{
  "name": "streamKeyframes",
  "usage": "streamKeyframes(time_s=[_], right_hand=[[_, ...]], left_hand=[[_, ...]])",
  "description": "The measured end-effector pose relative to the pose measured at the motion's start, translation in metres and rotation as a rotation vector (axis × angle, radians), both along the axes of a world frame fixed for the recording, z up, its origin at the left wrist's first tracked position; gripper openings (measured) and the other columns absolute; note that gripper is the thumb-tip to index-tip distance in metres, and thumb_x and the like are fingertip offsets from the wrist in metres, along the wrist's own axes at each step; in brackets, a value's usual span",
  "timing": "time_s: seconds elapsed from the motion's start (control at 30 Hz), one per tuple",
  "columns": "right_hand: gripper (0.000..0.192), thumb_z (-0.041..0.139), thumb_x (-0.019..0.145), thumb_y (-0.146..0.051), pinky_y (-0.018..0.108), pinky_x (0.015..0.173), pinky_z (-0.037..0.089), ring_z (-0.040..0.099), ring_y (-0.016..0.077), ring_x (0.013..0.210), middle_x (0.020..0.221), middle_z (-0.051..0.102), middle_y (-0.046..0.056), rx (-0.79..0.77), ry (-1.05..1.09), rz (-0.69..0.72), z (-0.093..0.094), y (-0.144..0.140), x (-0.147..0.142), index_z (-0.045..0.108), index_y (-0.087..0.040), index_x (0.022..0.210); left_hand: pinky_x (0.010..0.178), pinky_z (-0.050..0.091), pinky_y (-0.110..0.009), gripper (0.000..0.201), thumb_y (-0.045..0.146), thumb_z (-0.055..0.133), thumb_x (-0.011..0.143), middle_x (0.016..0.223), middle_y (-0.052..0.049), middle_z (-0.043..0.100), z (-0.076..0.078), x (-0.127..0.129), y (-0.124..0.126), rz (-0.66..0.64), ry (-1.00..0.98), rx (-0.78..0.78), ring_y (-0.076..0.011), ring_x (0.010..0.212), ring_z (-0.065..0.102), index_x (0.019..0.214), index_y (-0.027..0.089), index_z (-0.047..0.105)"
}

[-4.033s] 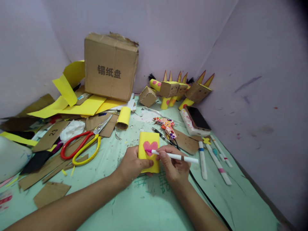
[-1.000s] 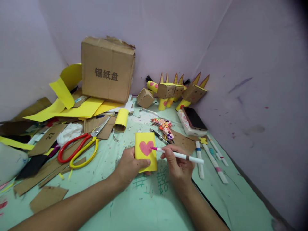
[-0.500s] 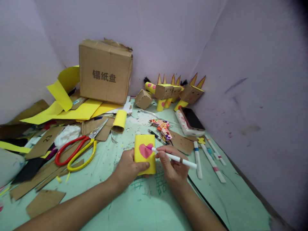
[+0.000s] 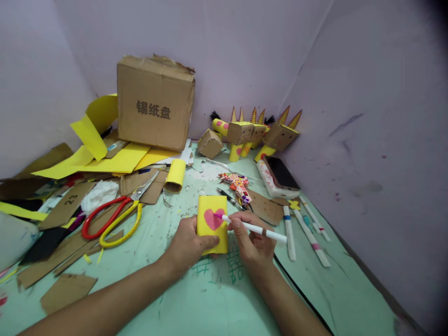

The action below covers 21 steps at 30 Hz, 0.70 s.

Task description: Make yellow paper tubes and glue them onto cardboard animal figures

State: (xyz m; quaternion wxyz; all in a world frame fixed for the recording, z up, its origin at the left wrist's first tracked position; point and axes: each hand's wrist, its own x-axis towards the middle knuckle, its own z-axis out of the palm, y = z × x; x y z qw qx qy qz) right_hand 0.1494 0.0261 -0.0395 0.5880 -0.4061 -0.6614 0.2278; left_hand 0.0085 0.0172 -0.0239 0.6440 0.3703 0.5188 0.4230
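Observation:
My left hand (image 4: 191,242) grips a yellow paper-covered tube (image 4: 221,240) by its lower left side, the thumb lying across its front. A filled pink heart (image 4: 212,223) shows on the face turned toward me. In my right hand (image 4: 252,238) is a white marker (image 4: 261,229) with a magenta tip, held like a pen. That tip touches or hovers just over the heart's middle; I cannot tell which. Several other markers (image 4: 289,233) lie to the right of my right hand. A second yellow tube (image 4: 175,175) rests farther back, its open end facing me.
Red-and-yellow-handled scissors (image 4: 121,217) lie left among cardboard scraps (image 4: 68,291) and yellow sheets (image 4: 122,158). A cardboard box (image 4: 156,107) stands behind. Horned cardboard figures (image 4: 241,133) line the back wall. A floral glue gun (image 4: 240,184) and a phone (image 4: 281,171) lie at the right.
The marker tip has shifted slightly left relative to the heart. Both hands keep their hold, and the whole view has moved a little.

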Motion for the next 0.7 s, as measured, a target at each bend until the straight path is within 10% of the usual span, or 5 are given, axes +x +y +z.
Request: streamKeyframes(time_s=[0.7], right_hand=[[0.013, 0.055, 0.083, -0.019, 0.026, 0.053, 0.045, 0.057, 0.0138, 0.056, 0.062, 0.061, 0.000, 0.028, 0.051, -0.069, -0.0053, -0.0007, 0.0033, 0.063, -0.019, 0.072]], left_hand=[[0.048, 0.050, -0.027, 0.025, 0.013, 0.070, 0.049, 0.060, -0.002, 0.067, 0.0015, 0.0009, -0.0007, 0.015, -0.011, -0.012, -0.0164, 0.052, 0.061, 0.072, 0.010, 0.063]])
